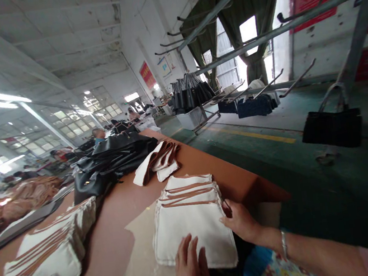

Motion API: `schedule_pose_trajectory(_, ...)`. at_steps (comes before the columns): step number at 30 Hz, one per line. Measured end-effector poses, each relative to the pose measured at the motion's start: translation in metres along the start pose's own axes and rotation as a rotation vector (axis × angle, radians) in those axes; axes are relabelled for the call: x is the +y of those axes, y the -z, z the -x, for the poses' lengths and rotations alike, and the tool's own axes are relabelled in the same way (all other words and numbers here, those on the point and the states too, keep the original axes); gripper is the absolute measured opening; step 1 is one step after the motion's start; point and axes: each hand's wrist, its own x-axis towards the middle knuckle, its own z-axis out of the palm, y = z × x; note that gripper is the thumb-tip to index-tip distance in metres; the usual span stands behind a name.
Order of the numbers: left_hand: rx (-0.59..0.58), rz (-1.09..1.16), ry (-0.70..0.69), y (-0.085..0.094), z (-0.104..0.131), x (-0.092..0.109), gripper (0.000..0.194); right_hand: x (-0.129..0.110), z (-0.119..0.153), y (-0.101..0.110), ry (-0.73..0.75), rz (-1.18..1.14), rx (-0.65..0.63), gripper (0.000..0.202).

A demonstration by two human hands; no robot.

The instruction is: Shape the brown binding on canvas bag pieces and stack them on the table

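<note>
A row of overlapping white pieces with brown edges (pixel 193 228) lies on the brown table, its front piece closest to me. My left hand (pixel 191 267) is at the lower edge of that front piece, fingers stretched out over its surface. At the right edge of the pieces is my right hand (pixel 240 221), its thumb on the white material and its fingers bent around a small dark thing too hidden to name. A bracelet circles the right wrist.
Folded white strips (pixel 158 161) and a black material heap (pixel 111 159) lie farther back on the table (pixel 107 254). More white pieces (pixel 52 252) stand in rows at left. Beyond the table's right edge, a metal rack holds a black bag (pixel 331 128).
</note>
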Motion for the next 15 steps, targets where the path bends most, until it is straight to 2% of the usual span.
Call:
schedule_pose_trajectory(1,-0.101,0.046,-0.011,0.0,-0.02,0.012,0.031,-0.005,0.003,-0.001,0.042,0.019,-0.005,0.018)
schedule_pose_trajectory(4,-0.182,0.106,-0.069,0.003,-0.071,0.04,0.035,-0.018,0.01,0.0,0.177,0.057,-0.045,0.012)
schedule_pose_trajectory(6,-0.243,0.14,-0.119,0.007,-0.091,0.049,0.026,-0.025,0.014,0.003,0.202,0.043,-0.069,0.012)
schedule_pose_trajectory(9,-0.305,0.154,-0.128,0.012,-0.097,0.049,0.009,-0.034,0.018,0.014,0.147,-0.056,-0.191,0.012)
schedule_pose_trajectory(12,-0.295,0.134,-0.027,0.016,-0.089,0.043,0.013,-0.041,0.01,0.021,0.019,-0.191,-0.383,0.015)
schedule_pose_trajectory(13,-0.284,0.125,0.022,0.017,-0.087,0.04,0.014,-0.042,0.004,0.019,-0.046,-0.234,-0.406,0.02)
schedule_pose_trajectory(15,-0.26,0.111,0.111,0.025,-0.082,0.036,0.01,-0.044,-0.011,0.007,-0.155,-0.298,-0.372,0.031)
